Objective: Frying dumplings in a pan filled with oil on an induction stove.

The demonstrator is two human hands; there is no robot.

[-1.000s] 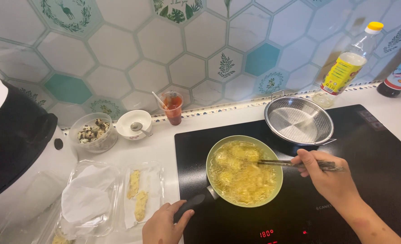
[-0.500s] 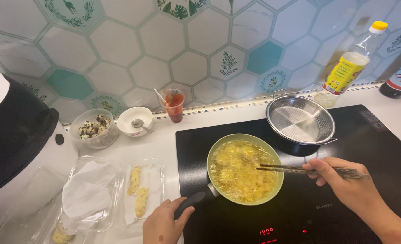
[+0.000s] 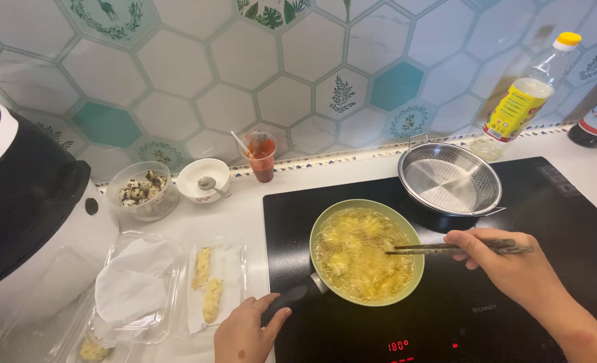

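Gripping the dark handle (image 3: 286,312) of the green pan (image 3: 367,252), the left hand (image 3: 244,333) is closed around it near the front edge of the black cooktop (image 3: 574,228), apparently to steady the pan against the stirring. The pan sits on the cooktop's left half, filled with bubbling yellow oil and pale battered pieces.

The right hand (image 3: 507,265) pinches a pair of chopsticks (image 3: 456,248), held nearly level, with the tips reaching in over the pan's right rim and into the oil; the length of the sticks keeps the fingers away from the heat.

A metal strainer basket (image 3: 450,179) rests at the cooktop's back edge, just behind the pan and close enough to take fried pieces.

On the white counter (image 3: 244,208) to the left of the cooktop, a clear tray (image 3: 215,286) lined with paper holds two breaded pieces, and a second tray (image 3: 137,289) beside it holds crumpled paper. Toward the counter's back edge stand a bowl of speckled eggs (image 3: 140,190), a small white bowl with a spoon (image 3: 204,180) and a cup of red sauce (image 3: 263,156). An oil bottle (image 3: 524,101) stands at the back right.
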